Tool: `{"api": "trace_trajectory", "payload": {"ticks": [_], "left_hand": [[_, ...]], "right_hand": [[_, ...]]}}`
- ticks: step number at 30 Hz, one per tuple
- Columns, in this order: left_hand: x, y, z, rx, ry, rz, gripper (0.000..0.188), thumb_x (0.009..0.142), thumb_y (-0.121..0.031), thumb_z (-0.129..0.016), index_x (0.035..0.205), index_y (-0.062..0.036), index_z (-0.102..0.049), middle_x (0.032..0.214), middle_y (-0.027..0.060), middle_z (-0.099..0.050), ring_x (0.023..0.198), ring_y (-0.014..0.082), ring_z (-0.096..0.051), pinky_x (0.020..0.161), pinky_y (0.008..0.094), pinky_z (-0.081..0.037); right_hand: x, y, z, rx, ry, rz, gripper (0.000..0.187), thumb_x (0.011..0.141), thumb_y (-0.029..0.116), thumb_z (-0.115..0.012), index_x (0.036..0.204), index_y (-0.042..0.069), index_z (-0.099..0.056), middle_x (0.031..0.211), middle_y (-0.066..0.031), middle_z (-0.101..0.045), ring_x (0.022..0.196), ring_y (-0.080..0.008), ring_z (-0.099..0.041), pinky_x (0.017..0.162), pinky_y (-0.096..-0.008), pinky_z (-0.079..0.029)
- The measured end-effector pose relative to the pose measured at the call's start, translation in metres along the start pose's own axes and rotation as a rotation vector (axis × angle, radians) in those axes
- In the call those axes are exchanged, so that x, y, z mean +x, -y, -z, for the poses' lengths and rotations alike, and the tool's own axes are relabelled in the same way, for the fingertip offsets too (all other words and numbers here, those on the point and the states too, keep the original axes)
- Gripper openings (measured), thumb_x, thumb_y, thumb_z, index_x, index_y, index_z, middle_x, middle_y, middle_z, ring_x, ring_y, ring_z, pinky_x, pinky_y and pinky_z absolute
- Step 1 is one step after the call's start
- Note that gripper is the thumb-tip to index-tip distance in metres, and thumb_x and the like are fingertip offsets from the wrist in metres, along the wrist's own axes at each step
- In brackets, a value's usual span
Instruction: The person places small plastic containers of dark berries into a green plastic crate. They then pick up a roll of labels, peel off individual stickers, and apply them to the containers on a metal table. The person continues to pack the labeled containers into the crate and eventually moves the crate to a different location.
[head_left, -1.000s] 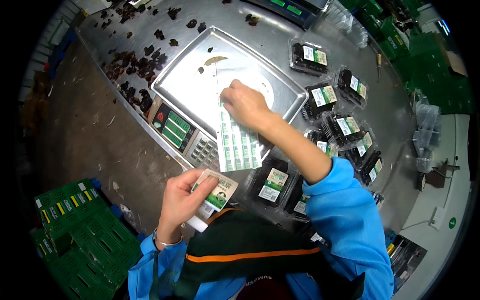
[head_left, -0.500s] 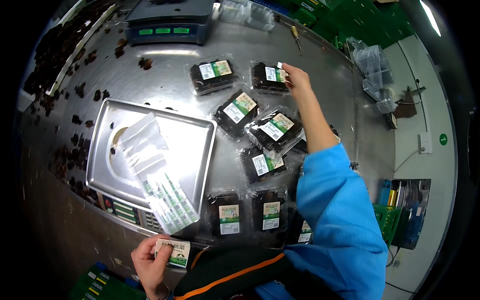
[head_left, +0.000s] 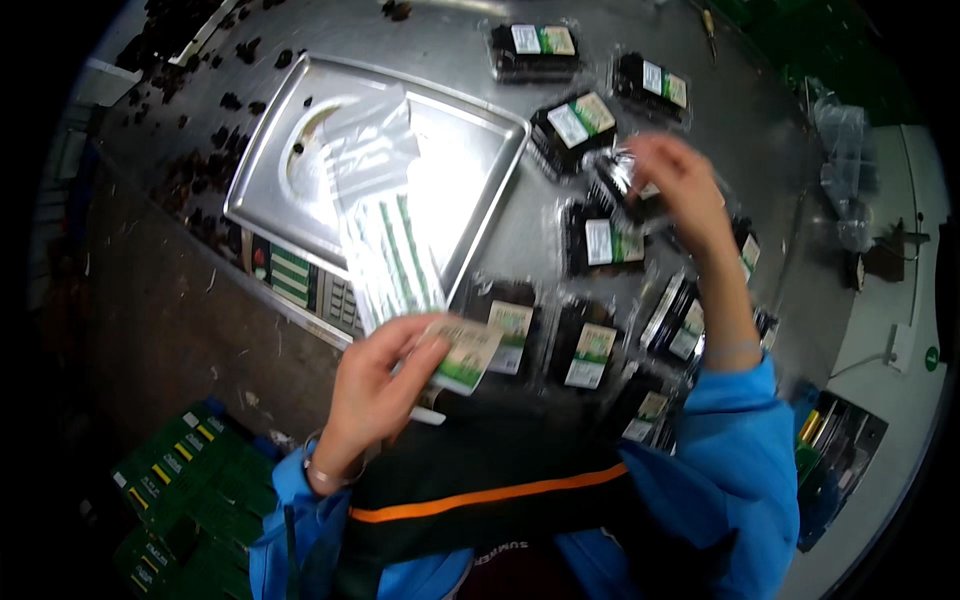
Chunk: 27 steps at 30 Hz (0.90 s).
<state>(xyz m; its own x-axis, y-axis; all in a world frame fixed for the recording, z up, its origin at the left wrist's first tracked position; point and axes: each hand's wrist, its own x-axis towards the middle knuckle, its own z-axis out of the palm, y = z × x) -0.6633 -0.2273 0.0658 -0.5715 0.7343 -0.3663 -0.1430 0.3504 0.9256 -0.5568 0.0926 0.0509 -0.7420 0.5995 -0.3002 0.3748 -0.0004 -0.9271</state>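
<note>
My left hand [head_left: 385,375] is closed on a printed label card [head_left: 465,355] in cream and green, thumb on top; whether it is one or a stack I cannot tell. Over the group of packs, my right hand [head_left: 680,175] grips a clear plastic box [head_left: 618,190] of dark contents, which looks tilted; hand and box are blurred. Just below it lies another dark-filled box [head_left: 605,240] with a label on its lid. Two labelled boxes stand nearest me, a left one [head_left: 510,335] and a right one [head_left: 585,350].
A metal tray [head_left: 505,130] holds a clear bag [head_left: 370,135] with green-striped labels inside. Dark loose pieces [head_left: 230,100] are scattered on the steel table at left. Green crates [head_left: 180,470] stand at lower left. A small handled tool [head_left: 709,30] lies at the far right.
My right hand has left the far box and come nearer, onto a box in the middle. My left hand has moved up and right with the label card. The view has shifted.
</note>
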Motion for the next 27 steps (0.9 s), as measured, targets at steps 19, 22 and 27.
{"api": "trace_trajectory", "payload": {"ticks": [19,22,27], "left_hand": [[0.045,0.035,-0.048,0.268,0.434,-0.128,0.017,0.084,-0.014,-0.062,0.086,0.0020,-0.066,0.074,0.0007,-0.064,0.067,0.0044,-0.053,0.057,0.0203,-0.042],[0.051,0.011,-0.060,0.198,0.404,-0.066,0.025,0.082,-0.008,-0.061,0.105,0.0033,-0.058,0.087,0.0046,-0.063,0.077,0.0075,-0.056,0.066,0.0212,-0.045],[0.031,-0.028,-0.105,-0.096,0.356,-0.206,0.081,0.077,0.007,-0.057,0.141,-0.0036,-0.008,0.118,0.0151,-0.048,0.103,0.0176,-0.050,0.085,0.0287,-0.043]], "right_hand": [[-0.167,-0.027,0.008,0.025,-0.908,0.310,0.011,0.080,0.006,-0.063,0.091,0.004,-0.062,0.085,-0.0042,-0.064,0.073,-0.0100,-0.058,0.066,-0.0236,-0.048],[-0.166,-0.015,0.101,0.473,-0.878,0.497,0.019,0.080,0.004,-0.063,0.097,-0.001,-0.056,0.089,-0.0085,-0.061,0.079,-0.0123,-0.060,0.072,-0.0248,-0.050],[-0.040,0.017,0.159,0.592,-0.549,0.298,0.018,0.080,0.003,-0.061,0.096,-0.001,-0.055,0.090,-0.0092,-0.061,0.077,-0.0155,-0.059,0.067,-0.0273,-0.050]]}}
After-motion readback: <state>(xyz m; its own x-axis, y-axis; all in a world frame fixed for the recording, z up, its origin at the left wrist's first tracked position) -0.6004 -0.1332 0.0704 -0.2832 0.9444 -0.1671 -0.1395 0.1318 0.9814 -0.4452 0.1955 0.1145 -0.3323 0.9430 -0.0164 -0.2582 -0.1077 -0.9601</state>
